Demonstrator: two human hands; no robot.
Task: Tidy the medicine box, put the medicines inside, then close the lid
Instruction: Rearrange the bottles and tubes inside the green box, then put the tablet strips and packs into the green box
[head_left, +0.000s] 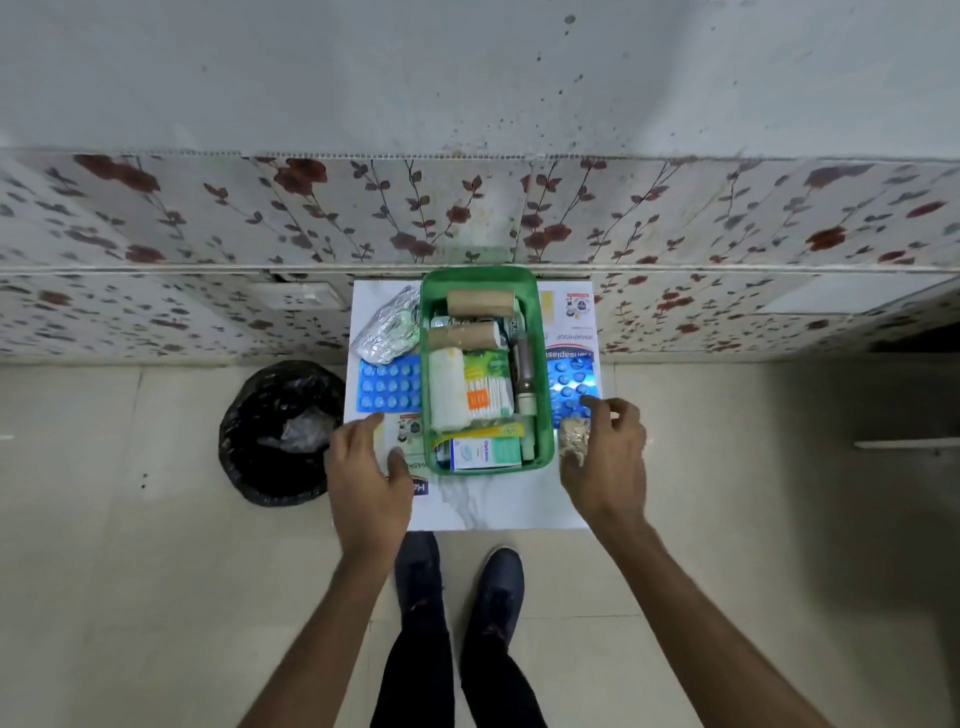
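A green medicine box (544, 415) stands lidless on a small white table (493, 504), packed with two brown bandage rolls, cotton swabs, a bottle and small cartons. A silver foil strip (387, 328) and a blue blister pack (389, 385) lie left of the box. Another blue blister pack (571, 382) lies to its right. My left hand (370, 478) hovers open over a flat printed packet (404, 436) at the box's front left. My right hand (608, 457) pinches a small pale packet (574, 440) at the box's front right corner.
A bin lined with a black bag (280, 431) stands on the tiled floor left of the table. A floral-papered wall with a switch plate (301, 296) rises just behind the table. My shoes (460, 582) stand at its front edge.
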